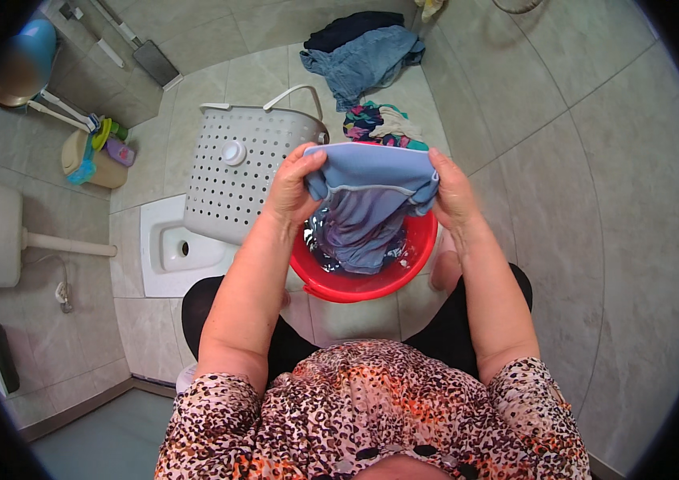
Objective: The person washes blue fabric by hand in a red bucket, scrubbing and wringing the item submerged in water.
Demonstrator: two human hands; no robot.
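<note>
A wet blue garment [375,174] with a wide waistband-like edge is stretched between my two hands. My left hand [296,189] pinches its left corner, thumb on top. On the opposite corner, my right hand [452,189] grips the band in the same way. The garment's lower part hangs down into the water of a red plastic basin [369,294], which stands on the tiled floor between my feet. Dark water with some suds shows around the cloth. The far side of the basin is mostly hidden behind the garment.
Left of the basin, a grey perforated laundry basket [225,174] with a white cap [233,153] on it overlaps a squat toilet [186,246]. Beyond the basin lie patterned clothes [369,123] and denim [369,60]. A beige bin [90,159] stands by the left wall; the right wall [543,198] is close.
</note>
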